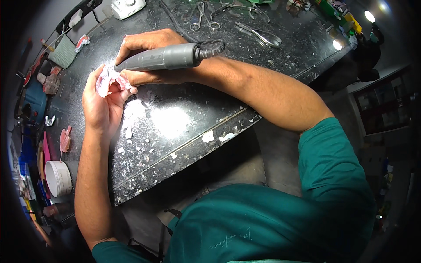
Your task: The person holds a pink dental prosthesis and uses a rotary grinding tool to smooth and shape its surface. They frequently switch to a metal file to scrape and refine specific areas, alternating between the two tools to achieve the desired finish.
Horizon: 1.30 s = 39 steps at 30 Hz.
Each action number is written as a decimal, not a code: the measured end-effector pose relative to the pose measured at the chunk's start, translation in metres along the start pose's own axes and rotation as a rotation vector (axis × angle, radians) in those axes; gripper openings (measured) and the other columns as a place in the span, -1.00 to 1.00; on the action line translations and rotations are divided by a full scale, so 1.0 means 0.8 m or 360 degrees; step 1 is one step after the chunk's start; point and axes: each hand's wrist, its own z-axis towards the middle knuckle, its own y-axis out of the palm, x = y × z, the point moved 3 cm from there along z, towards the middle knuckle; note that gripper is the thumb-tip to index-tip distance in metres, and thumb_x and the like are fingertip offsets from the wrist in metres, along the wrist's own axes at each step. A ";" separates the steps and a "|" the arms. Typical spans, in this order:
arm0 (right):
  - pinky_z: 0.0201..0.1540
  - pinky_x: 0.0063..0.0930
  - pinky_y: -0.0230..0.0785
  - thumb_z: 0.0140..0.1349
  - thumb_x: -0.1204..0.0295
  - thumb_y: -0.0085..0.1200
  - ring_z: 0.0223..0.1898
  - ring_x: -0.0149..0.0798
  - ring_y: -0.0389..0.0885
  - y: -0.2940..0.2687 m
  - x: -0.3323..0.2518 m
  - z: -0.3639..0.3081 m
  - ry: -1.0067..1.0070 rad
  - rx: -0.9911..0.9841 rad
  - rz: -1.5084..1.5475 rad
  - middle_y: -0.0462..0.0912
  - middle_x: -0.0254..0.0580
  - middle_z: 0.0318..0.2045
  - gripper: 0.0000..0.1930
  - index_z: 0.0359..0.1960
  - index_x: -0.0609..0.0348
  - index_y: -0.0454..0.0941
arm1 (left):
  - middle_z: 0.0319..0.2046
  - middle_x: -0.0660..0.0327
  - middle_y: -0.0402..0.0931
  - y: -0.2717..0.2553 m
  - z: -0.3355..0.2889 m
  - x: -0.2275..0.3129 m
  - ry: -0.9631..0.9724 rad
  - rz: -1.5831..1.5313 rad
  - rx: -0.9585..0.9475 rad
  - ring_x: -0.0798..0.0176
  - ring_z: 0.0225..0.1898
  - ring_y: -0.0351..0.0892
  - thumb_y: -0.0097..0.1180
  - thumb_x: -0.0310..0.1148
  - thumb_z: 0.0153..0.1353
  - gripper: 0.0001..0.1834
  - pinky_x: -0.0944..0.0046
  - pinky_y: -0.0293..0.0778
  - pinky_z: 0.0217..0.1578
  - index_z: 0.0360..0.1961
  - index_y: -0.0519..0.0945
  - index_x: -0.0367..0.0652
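Observation:
My left hand [99, 109] is closed around a small pink-and-white dental plate [104, 83], dusted with white, above the dark worktop [210, 96]. Its thumb and fingers grip the plate from both sides. A grey rotary handpiece [162, 58] lies across my right hand [151, 40], which is wrapped round it with the tip pointing left at the plate. The right fingertips come close to the left hand beside the plate. Where the tip meets the plate is too small and bright to make out. A coiled cord [211, 49] leaves the back end of the handpiece.
White chips [208, 136] and dust litter the worktop near its front edge [184, 149]. Scissors [201, 19] and pliers [261, 35] lie at the back. A white control box [127, 8] stands back left. Along the left are a woven basket [63, 51] and a white tub [58, 179].

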 end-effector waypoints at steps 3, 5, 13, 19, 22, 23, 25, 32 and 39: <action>-0.24 -0.37 0.60 0.11 0.13 0.39 -0.30 -0.16 0.75 0.002 0.002 0.001 -0.0095 0.0015 -0.0070 0.73 -0.15 -0.33 -0.62 -0.19 0.13 0.65 | -0.33 0.00 0.63 0.001 0.000 0.001 0.0012 0.0035 -0.0009 0.10 -0.31 0.70 -0.21 -0.20 0.51 -0.60 0.03 0.72 -0.25 -0.06 0.49 -0.39; -0.25 -0.38 0.60 0.13 0.13 0.41 -0.31 -0.19 0.75 0.003 0.002 0.001 -0.0156 0.0024 -0.0111 0.73 -0.17 -0.33 -0.62 -0.18 0.13 0.64 | -0.31 -0.01 0.64 0.003 -0.001 0.000 0.0013 0.0044 -0.0005 0.10 -0.30 0.70 -0.21 -0.20 0.51 -0.59 0.03 0.72 -0.25 -0.04 0.49 -0.39; -0.25 -0.36 0.60 0.11 0.15 0.41 -0.29 -0.17 0.76 0.000 -0.002 0.001 -0.0125 0.0010 -0.0131 0.73 -0.15 -0.34 -0.63 -0.20 0.14 0.63 | -0.26 -0.04 0.66 0.004 -0.001 0.000 0.0006 0.0063 -0.0010 0.09 -0.26 0.72 -0.21 -0.19 0.51 -0.57 0.03 0.73 -0.23 -0.01 0.48 -0.41; -0.24 -0.32 0.59 0.12 0.14 0.38 -0.30 -0.12 0.76 0.000 -0.003 0.001 -0.0081 -0.0004 -0.0118 0.72 -0.14 -0.34 -0.63 -0.22 0.14 0.63 | -0.25 -0.06 0.65 0.003 -0.002 -0.001 0.0020 0.0072 -0.0020 0.08 -0.25 0.72 -0.21 -0.19 0.50 -0.57 0.02 0.72 -0.21 0.00 0.48 -0.41; -0.24 -0.31 0.59 0.12 0.13 0.38 -0.30 -0.10 0.75 0.000 -0.003 0.001 -0.0037 -0.0014 -0.0114 0.72 -0.13 -0.35 -0.63 -0.23 0.15 0.62 | -0.25 -0.06 0.65 0.004 -0.002 0.000 0.0004 0.0065 -0.0005 0.08 -0.26 0.71 -0.21 -0.19 0.50 -0.57 0.01 0.72 -0.21 0.00 0.48 -0.41; -0.24 -0.31 0.59 0.12 0.14 0.38 -0.30 -0.10 0.75 0.000 -0.003 0.000 -0.0033 -0.0015 -0.0108 0.72 -0.13 -0.35 -0.63 -0.23 0.15 0.62 | -0.25 -0.06 0.65 0.005 -0.003 -0.001 0.0003 0.0063 0.0002 0.08 -0.26 0.71 -0.21 -0.20 0.50 -0.57 0.00 0.72 -0.21 0.00 0.48 -0.41; -0.24 -0.31 0.59 0.11 0.14 0.37 -0.31 -0.10 0.75 0.000 -0.004 0.000 -0.0024 -0.0016 -0.0095 0.72 -0.12 -0.36 -0.64 -0.23 0.15 0.62 | -0.25 -0.05 0.65 0.005 -0.003 -0.001 0.0012 0.0068 0.0013 0.08 -0.26 0.71 -0.21 -0.20 0.50 -0.58 0.00 0.72 -0.21 0.00 0.48 -0.40; -0.26 -0.31 0.59 0.10 0.19 0.36 -0.32 -0.10 0.75 -0.004 -0.006 0.001 -0.0049 0.0006 -0.0090 0.71 -0.12 -0.37 -0.66 -0.25 0.17 0.60 | -0.25 -0.04 0.65 0.001 -0.001 -0.001 0.0021 0.0045 -0.0012 0.08 -0.25 0.71 -0.21 -0.20 0.50 -0.58 -0.01 0.72 -0.21 -0.01 0.49 -0.39; -0.28 -0.32 0.58 0.08 0.19 0.39 -0.33 -0.14 0.75 -0.001 -0.002 0.000 -0.0124 0.0053 -0.0093 0.71 -0.14 -0.38 -0.65 -0.24 0.16 0.61 | -0.25 -0.05 0.65 0.001 -0.001 -0.001 0.0024 0.0033 0.0005 0.08 -0.24 0.71 -0.21 -0.20 0.50 -0.59 0.00 0.72 -0.21 -0.02 0.49 -0.38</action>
